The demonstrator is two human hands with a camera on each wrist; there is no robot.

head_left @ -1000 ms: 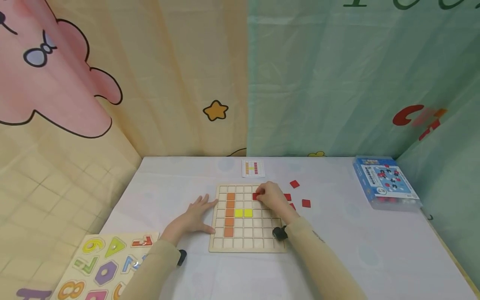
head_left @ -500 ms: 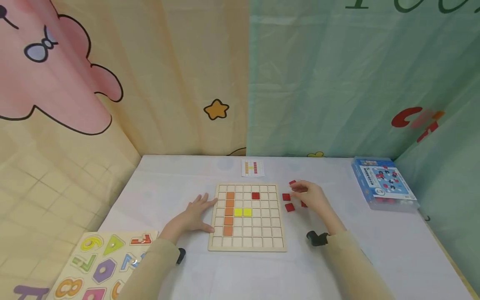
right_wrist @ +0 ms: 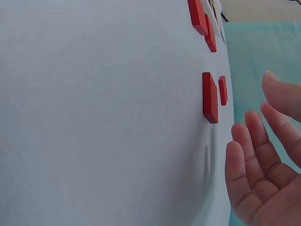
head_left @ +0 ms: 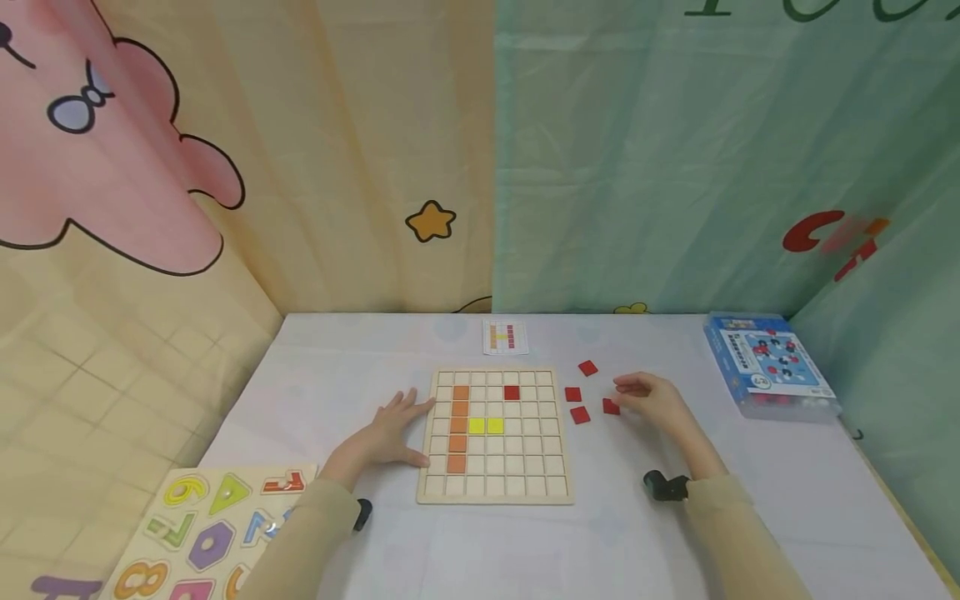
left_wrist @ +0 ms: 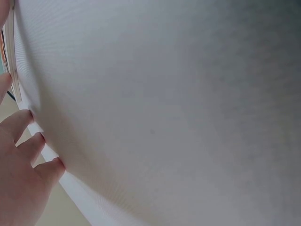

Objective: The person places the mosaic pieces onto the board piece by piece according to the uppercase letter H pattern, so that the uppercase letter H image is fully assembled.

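My left hand (head_left: pixel 386 432) lies with spread fingers at the left edge of a wooden grid board (head_left: pixel 496 494), its thumb and index finger touching the frame. In the board's cells sit a column of several orange tiles (head_left: pixel 458 425), two yellow tiles (head_left: pixel 486 426) side by side and one red tile (head_left: pixel 512 392). My right hand (head_left: pixel 656 406) hovers right of the board beside a loose red tile (head_left: pixel 611 407). Its fingers are apart from the thumb and hold nothing in the right wrist view. More loose red tiles (right_wrist: pixel 210 98) lie flat on the cloth there.
A small pattern card (head_left: pixel 505 337) lies behind the board. At the back right stands a blue box (head_left: pixel 772 367) in clear plastic. A puzzle board (head_left: pixel 212 546) of numbers and shapes lies at the front left, partly under the left sleeve. Curtains hang behind the white table (head_left: pixel 637 550).
My right hand has left the red tile in its board cell and moved right, past the loose red tiles, to the rightmost one. The left hand stays at the board's edge.
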